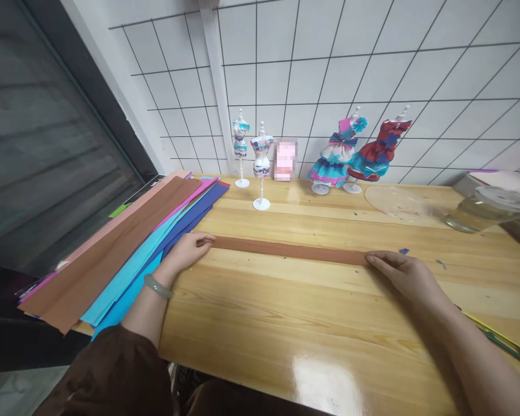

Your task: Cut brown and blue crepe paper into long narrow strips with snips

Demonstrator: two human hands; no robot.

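Note:
A long, narrow strip of brown crepe paper (pixel 288 250) stretches across the wooden table between both hands. Its left end is pinched in the fingers of my left hand (pixel 193 249), whose wrist wears a pale green bangle. My right hand (pixel 401 270) holds the other end between thumb and fingers. The strip looks nearly straight, on or just above the tabletop. Close by on the left lies a stack of coloured crepe paper, with a wide brown sheet (pixel 112 248) on top and turquoise sheets (pixel 127 268) beside it.
Two small white dress forms (pixel 261 156) stand at the back, beside a blurred pink card (pixel 285 159). Right of them are two forms in paper dresses (pixel 335 156). A clear cup (pixel 481 211) and green-yellow scissors (pixel 500 338) are at right. Paper scraps (pixel 404 251) dot the table (pixel 286 312).

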